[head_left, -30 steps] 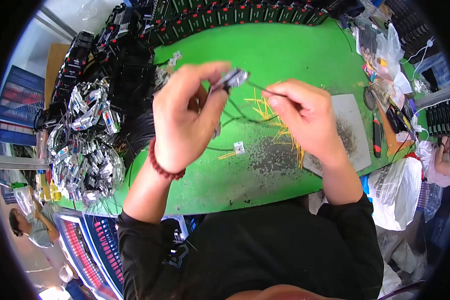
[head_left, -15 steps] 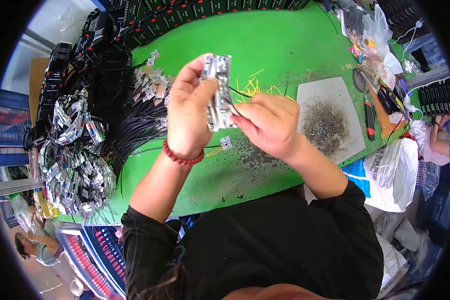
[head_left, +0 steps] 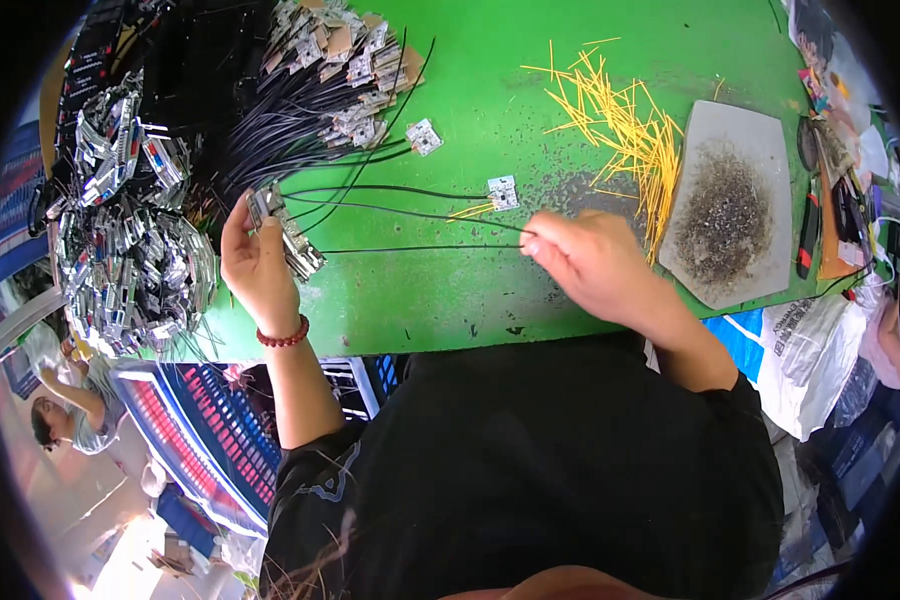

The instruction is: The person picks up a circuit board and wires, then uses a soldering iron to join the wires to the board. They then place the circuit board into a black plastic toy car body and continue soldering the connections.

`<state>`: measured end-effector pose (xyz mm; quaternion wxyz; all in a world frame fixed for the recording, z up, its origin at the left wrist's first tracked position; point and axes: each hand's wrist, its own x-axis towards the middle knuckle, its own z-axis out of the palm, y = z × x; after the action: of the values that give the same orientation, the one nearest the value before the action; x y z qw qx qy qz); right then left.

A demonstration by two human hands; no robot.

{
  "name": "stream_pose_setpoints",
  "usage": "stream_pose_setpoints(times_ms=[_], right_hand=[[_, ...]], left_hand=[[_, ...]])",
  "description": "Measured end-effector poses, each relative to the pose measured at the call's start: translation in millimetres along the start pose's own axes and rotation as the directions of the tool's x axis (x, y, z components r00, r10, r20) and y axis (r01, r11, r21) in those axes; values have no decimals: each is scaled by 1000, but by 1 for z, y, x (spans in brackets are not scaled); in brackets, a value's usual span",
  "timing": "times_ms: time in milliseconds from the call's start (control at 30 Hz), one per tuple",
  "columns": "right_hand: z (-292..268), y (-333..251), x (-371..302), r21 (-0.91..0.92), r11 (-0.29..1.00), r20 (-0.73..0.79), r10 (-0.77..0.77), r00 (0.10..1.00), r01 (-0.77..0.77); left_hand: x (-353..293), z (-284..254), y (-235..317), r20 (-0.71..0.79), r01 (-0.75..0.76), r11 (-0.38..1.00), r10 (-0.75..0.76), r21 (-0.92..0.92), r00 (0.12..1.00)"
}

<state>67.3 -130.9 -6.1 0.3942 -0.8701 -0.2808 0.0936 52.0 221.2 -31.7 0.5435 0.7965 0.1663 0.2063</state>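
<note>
Grips a silver strip (head_left: 303,252) in the left hand (head_left: 260,265), slanted lengthwise from the thumb toward near right. Pinches black wires (head_left: 420,249) in the right hand (head_left: 600,265), strung rightward from the strip. Just beyond the right fingertips, a small white board (head_left: 503,191); farther out, loose yellow sticks (head_left: 620,130).

1. Table (head_left: 420,315): brightly and evenly lit; its front edge is bowed by the fisheye lens.
2. Silver strip (head_left: 295,245) and heaped metal parts (head_left: 135,285): flecked with white glints.
3. Black shirt (head_left: 560,440): detail largely swallowed in darkness.
4. Lower left: whites burnt out by strong glare.
5. Rim: enclosed by black vignetting; shapes are stretched and softened there.
6. Centre: rendered fairly sharp.
</note>
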Motion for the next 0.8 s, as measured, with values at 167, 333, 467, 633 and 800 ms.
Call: stream_pose_setpoints(times_ms=[167,333,467,633,800], right_hand=[[22,6,-1,-80,997,96,16,995,-9],[22,9,-3,53,997,54,48,997,-51],[13,-7,6,22,999,67,-27,997,26],[-4,5,-12,408,870,56,279,959,-277],[8,5,-2,415,885,-96,276,956,-213]], left_hand=[[-12,-22,-26,-13,-110,817,143,566,990],[-24,29,57,388,-620,600,484,505,784],[-57,98,113,801,-538,827,209,160,560],[-59,110,80,698,-394,919,290,-12,655],[-55,111,86,694,-324,946,233,1,681]])
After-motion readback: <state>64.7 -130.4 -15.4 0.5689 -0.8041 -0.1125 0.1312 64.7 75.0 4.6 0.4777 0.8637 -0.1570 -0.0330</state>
